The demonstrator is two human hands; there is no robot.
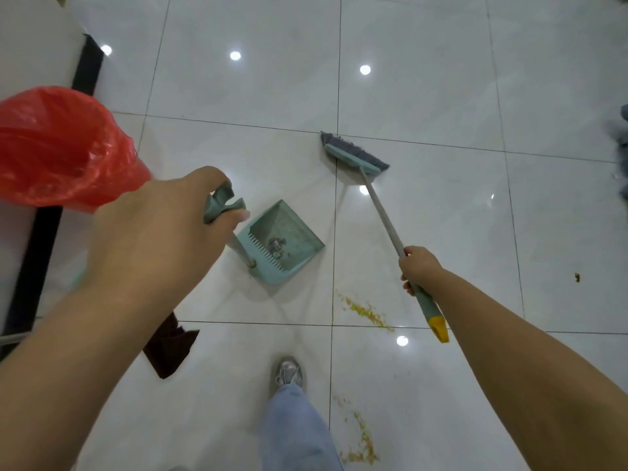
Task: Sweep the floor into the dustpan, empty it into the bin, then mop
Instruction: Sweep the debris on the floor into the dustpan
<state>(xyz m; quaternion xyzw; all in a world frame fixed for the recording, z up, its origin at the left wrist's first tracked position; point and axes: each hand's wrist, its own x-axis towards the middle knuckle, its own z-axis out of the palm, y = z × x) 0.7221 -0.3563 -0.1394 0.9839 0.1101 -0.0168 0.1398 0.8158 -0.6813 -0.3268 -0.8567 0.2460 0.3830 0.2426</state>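
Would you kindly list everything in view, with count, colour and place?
dustpan: one, teal, centre floor, grey debris inside
broom: one, teal head, grey bristles, right of dustpan
bin bag: one, red, left
crumbs: two yellow-green patches, near floor
cloth: one, dark brown, lower left floor
floor: white glossy tiles
shoe: one, silver, bottom centre
left hand: grips dustpan handle
right hand: grips broom handle

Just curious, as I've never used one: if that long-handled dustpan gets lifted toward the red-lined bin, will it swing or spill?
The dustpan probably feels light: it looks like thin plastic, and the left hand holds its handle alone. It may swing, hanging from a slim pole. The small debris sits near the comb teeth, so spilling seems unlikely unless it tilts forward.
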